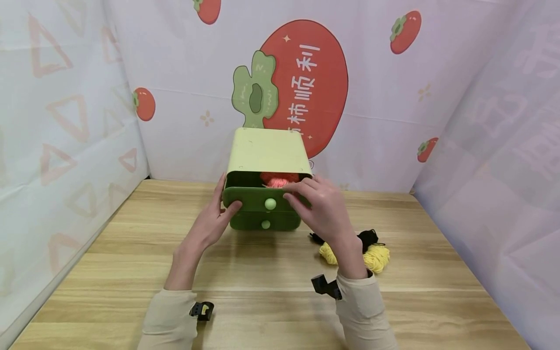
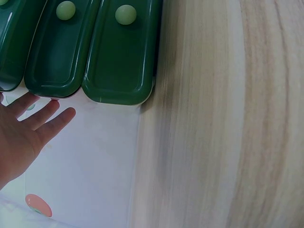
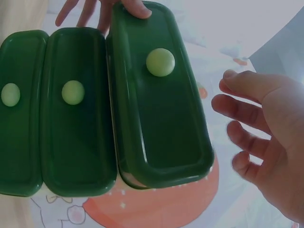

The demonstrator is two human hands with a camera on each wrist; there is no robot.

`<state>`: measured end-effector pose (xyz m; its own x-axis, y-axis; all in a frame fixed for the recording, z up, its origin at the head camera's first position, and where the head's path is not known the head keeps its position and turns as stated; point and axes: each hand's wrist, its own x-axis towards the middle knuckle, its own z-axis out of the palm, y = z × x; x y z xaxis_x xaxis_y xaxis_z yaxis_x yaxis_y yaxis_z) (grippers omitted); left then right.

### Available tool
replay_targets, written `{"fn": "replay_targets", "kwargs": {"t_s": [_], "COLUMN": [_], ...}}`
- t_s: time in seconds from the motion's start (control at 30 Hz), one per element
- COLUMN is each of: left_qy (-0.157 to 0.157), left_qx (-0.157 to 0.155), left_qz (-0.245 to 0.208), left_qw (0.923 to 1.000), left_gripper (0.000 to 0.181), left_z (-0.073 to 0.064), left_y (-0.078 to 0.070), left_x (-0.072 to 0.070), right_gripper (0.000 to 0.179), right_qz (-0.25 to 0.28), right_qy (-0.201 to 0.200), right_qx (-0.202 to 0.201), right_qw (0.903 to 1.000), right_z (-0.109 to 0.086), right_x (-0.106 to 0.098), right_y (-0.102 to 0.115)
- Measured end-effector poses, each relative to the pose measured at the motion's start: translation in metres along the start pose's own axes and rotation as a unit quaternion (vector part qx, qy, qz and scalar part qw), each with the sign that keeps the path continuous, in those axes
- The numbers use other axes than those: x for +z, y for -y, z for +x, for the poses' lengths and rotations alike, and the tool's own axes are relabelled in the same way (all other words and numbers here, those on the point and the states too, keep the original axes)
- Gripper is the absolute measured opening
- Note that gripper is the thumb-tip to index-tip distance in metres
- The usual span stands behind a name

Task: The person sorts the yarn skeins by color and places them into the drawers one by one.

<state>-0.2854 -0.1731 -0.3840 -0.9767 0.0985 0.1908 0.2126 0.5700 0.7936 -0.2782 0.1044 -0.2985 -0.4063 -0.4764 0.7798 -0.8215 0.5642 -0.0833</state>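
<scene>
A small cabinet (image 1: 271,150) with a cream shell and dark green drawers stands on the table. Its top drawer (image 1: 249,195), with a round light-green knob (image 1: 270,204), is pulled out a little. Coral-pink yarn (image 1: 276,182) shows inside. My left hand (image 1: 210,221) holds the left end of that drawer, thumb over the front, other fingers spread along the cabinet's side. My right hand (image 1: 321,206) is at the drawer's upper right edge; in the right wrist view its half-bent fingers (image 3: 247,111) hold nothing and stand apart from the drawer front.
Right of the cabinet, partly behind my right forearm, lie a yellow yarn bundle (image 1: 377,257) and a black yarn bundle (image 1: 368,238). Lower drawers (image 1: 249,221) look pushed in. Printed cloth walls (image 1: 372,121) enclose the wooden table (image 1: 262,291) at the back and sides.
</scene>
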Motion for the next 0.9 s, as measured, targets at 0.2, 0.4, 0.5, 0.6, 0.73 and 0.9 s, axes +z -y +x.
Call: {"fn": "replay_targets", "kwargs": {"t_s": [0.2,0.4,0.5,0.6,0.73,0.9], "left_qy": [0.000,0.000,0.000,0.000,0.001,0.003], "left_qx": [0.004,0.004,0.007,0.008,0.008,0.008], "left_qz": [-0.005,-0.010,-0.011,-0.011,-0.013,-0.016], "left_qw": [1.0000,0.9999,0.9999,0.9999,0.9999,0.9998], "left_gripper": [0.078,0.079,0.079,0.078,0.077,0.077], "left_z": [0.000,0.001,0.001,0.000,0.000,0.000], "left_y": [-0.001,-0.001,-0.001,-0.001,-0.001,-0.001], "left_x": [-0.001,-0.001,-0.001,-0.001,-0.001,-0.001], "right_gripper": [0.013,0.017,0.018,0.020,0.022,0.024], "right_qz": [-0.008,-0.015,-0.014,-0.004,0.003,-0.003], "right_qy": [0.019,0.026,0.038,0.060,0.091,0.115], "right_qx": [0.005,-0.006,-0.012,-0.014,-0.016,-0.019], "right_qw": [0.9998,0.9995,0.9991,0.9981,0.9957,0.9932], "right_z": [-0.001,-0.002,-0.003,-0.003,-0.004,-0.004], "right_x": [0.004,0.010,0.014,0.017,0.021,0.026], "right_y": [0.003,0.001,0.000,0.001,0.003,0.003]}}
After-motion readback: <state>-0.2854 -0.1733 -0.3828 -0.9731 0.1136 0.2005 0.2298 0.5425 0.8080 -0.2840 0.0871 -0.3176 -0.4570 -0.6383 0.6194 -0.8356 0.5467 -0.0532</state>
